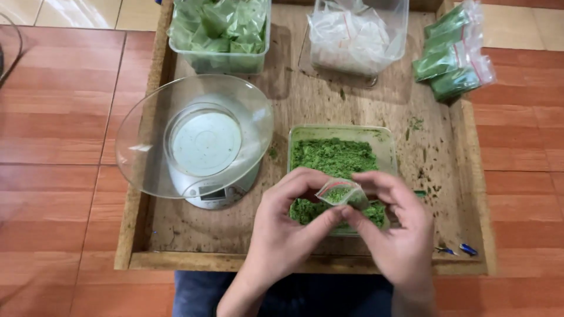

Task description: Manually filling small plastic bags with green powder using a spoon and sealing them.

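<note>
Small clear bag (342, 192), partly filled with green powder, sits pinched between both hands directly above the near end of the rectangular tub of green powder (338, 157). Its long axis runs roughly from 9 to 3 o'clock, mouth edge uppermost and tipped a little toward 10 o'clock.

Going left to right: at 9 o'clock from the bag stands a kitchen scale (207, 176) with a wide clear bowl (141, 147) resting on its platform, well apart from the hands. The left hand (288, 229) comes up from 7 o'clock, fingers curled over the bag's left end and thumb pressed under it, so it is clenched on the bag. The right hand (393, 226) comes from 5 o'clock and grips the right end between thumb and forefinger; both are equally near, touching it. The seal strip appears to be between the fingertips, though the plastic is too glossy to say whether it is closed.

Farther off on the wooden tray surface (235, 235), a tub of filled green bags (220, 32) lies at 11 o'clock, a tub of empty bags (357, 35) at 12, and a loose pile of filled packets (452, 56) at 1 o'clock.
</note>
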